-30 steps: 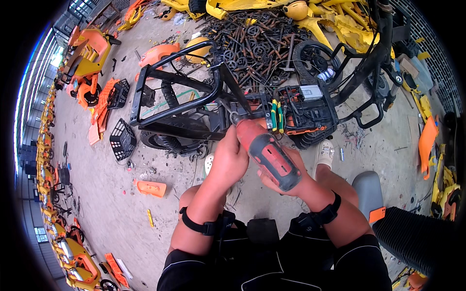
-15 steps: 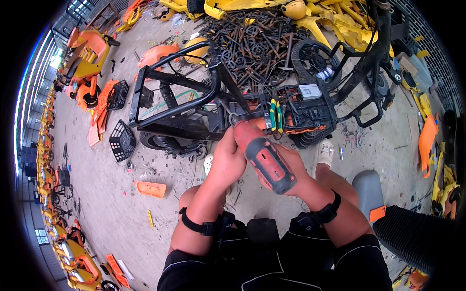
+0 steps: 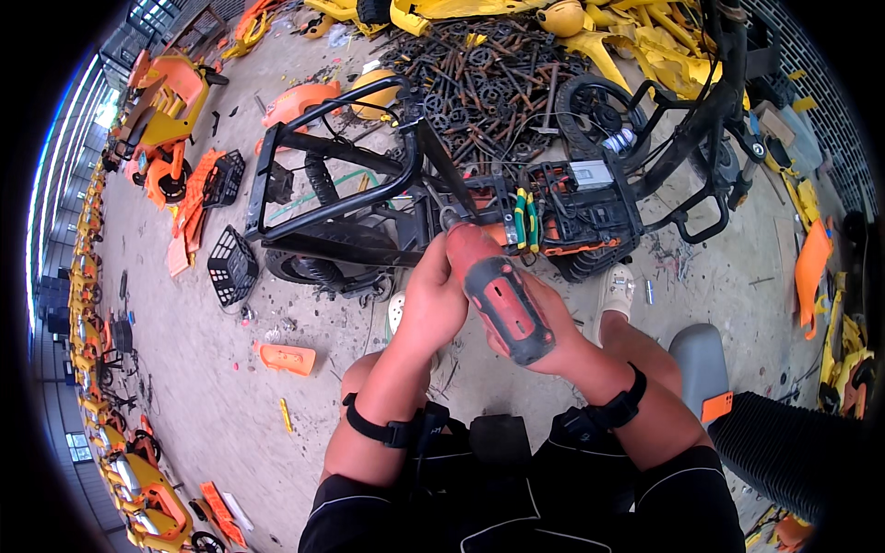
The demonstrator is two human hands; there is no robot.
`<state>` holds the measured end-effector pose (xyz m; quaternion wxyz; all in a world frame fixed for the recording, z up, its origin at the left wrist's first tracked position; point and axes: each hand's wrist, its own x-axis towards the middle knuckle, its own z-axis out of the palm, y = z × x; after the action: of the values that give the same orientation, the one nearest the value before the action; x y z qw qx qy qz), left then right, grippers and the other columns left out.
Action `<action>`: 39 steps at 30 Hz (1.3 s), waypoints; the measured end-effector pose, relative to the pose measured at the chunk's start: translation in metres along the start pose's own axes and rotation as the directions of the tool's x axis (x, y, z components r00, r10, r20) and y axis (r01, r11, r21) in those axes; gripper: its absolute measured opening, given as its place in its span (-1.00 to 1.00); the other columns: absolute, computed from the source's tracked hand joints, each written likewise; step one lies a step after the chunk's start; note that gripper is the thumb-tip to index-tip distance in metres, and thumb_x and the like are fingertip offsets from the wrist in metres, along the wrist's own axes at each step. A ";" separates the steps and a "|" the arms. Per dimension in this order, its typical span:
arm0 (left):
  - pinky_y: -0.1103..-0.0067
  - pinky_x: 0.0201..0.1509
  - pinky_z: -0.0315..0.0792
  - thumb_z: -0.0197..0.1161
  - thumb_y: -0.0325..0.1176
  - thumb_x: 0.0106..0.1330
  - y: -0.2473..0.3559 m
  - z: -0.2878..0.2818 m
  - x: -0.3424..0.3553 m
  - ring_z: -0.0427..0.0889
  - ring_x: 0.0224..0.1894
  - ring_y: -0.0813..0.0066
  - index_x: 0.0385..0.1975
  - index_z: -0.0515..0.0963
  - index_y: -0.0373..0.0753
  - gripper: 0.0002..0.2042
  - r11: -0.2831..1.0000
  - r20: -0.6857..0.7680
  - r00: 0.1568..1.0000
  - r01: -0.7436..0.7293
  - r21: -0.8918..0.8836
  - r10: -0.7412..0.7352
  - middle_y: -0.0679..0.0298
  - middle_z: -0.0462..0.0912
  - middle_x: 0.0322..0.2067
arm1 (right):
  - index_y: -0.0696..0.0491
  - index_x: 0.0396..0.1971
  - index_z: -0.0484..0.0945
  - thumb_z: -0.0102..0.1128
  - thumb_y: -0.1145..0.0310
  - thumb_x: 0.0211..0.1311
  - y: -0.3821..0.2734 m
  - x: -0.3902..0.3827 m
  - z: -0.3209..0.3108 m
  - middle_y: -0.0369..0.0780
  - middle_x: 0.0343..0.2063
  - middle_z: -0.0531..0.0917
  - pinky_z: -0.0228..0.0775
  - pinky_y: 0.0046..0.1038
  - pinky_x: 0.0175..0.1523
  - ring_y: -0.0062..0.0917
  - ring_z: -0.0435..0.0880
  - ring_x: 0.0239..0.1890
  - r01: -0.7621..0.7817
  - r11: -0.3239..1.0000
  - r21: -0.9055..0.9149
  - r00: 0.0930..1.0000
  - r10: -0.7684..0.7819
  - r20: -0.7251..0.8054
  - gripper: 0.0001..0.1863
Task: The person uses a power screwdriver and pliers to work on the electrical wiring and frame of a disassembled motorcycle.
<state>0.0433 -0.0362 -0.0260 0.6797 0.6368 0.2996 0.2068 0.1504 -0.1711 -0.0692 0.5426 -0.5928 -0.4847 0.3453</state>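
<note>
A red and black power driver (image 3: pixel 502 297) is held in front of me, its nose pointing away toward the black vehicle frame (image 3: pixel 332 226). My left hand (image 3: pixel 435 297) is closed around the driver's front part on its left side. Below the body, my right hand (image 3: pixel 558 336) grips it, the handle mostly hidden by the tool. A thin metal shaft (image 3: pixel 446 214) extends from the nose to the middle of the frame; what its tip touches I cannot make out. Just beyond the nose, green and yellow plier handles (image 3: pixel 525 221) lie on the frame beside the black battery compartment (image 3: pixel 585 207).
Behind the frame lies a heap of rusty metal parts (image 3: pixel 489 83), with yellow body panels (image 3: pixel 645 46) past it. A black basket (image 3: pixel 232 267) and an orange plastic piece (image 3: pixel 286 359) are on the floor at left. A grey seat (image 3: pixel 698 369) bearing an orange phone (image 3: pixel 717 406) stands at right.
The rear of the power driver has shifted slightly left and up, with my right hand following. My left hand keeps nearly the same place on it.
</note>
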 end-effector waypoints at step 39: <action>0.56 -0.06 0.54 0.11 -0.47 0.42 -0.004 0.003 0.002 0.63 -0.15 0.54 0.08 0.46 -0.39 -0.72 0.996 -0.031 0.996 0.079 0.038 -0.078 0.17 0.68 -0.15 | 0.02 0.51 -0.11 0.48 0.51 -0.08 -0.020 0.001 -0.001 -0.16 -0.06 0.67 0.53 -0.47 0.01 -0.44 0.72 -0.11 0.000 0.997 -0.082 0.998 -0.005 -0.060 0.17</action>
<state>0.0461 -0.0377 -0.0306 0.6703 0.6345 0.3383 0.1834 0.1481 -0.1717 -0.0490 0.5325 -0.6240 -0.4826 0.3067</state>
